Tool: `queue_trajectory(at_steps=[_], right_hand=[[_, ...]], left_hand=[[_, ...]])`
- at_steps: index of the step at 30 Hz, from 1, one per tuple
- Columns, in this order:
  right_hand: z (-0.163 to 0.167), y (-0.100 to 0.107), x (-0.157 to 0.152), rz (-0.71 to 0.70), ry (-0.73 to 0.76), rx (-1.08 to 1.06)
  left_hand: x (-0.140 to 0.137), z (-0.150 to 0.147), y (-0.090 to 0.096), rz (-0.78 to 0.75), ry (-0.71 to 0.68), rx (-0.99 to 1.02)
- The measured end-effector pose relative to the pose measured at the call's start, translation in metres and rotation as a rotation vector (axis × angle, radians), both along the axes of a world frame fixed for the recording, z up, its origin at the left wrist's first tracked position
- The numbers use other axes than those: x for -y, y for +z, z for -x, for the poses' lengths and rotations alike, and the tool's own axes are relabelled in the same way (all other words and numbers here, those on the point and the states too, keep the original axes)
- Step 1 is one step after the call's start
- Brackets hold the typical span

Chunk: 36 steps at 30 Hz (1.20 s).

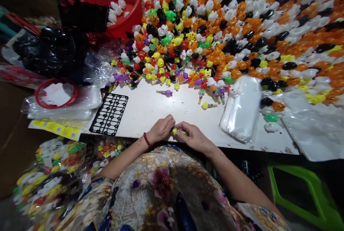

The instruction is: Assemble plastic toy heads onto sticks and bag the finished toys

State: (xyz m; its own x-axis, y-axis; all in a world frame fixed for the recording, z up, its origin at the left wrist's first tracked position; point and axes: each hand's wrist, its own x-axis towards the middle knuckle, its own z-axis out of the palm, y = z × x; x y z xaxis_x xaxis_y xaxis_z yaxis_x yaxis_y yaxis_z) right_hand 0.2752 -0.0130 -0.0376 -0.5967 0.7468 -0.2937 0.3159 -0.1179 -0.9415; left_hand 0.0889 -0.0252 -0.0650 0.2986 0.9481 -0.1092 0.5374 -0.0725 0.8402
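My right hand (194, 137) is closed around a small clear tube with coloured bits inside and a yellow figure top (174, 131), at the table's front edge. Beside it, almost touching, my left hand (162, 129) is curled shut; what its fingers hold, if anything, is hidden. Just beyond my hands lie a tube with a purple top (167, 93) and another with a yellow top (205, 105). A black plastic grid tray (109, 114) lies to the left of my left hand.
A big heap of small plastic figures (228, 26) covers the back and right of the white table (145, 111). Clear bags (241, 111) lie right. A red tub (129, 19) and a small red basket (73, 98) stand left. Filled bags (40, 191) sit below left, a green plastic frame (309, 173) below right.
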Motion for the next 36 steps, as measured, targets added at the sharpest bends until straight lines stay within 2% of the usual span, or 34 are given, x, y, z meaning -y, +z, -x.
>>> queue_trajectory(at_steps=[6,11,16,23,31,36], right_hand=[[0.0,-0.002,-0.003,-0.016,-0.039,0.079],[0.006,-0.007,-0.001,0.079,-0.081,0.05],[0.01,-0.013,0.001,0.076,-0.138,0.054],[0.009,-0.011,0.001,0.081,-0.156,0.079],[0.025,-0.027,0.002,0.073,-0.256,0.007],[0.021,-0.031,-0.011,0.159,-0.273,-0.188]], left_hand=[[0.001,-0.001,0.007,0.041,-0.031,-0.109],[0.001,-0.003,0.006,0.051,-0.064,-0.172],[0.001,-0.003,0.004,0.046,-0.089,-0.193],[0.004,-0.008,0.006,0.04,-0.06,-0.228],[0.003,-0.013,0.002,0.087,0.036,-0.142],[-0.01,-0.004,0.006,0.109,0.127,0.047]])
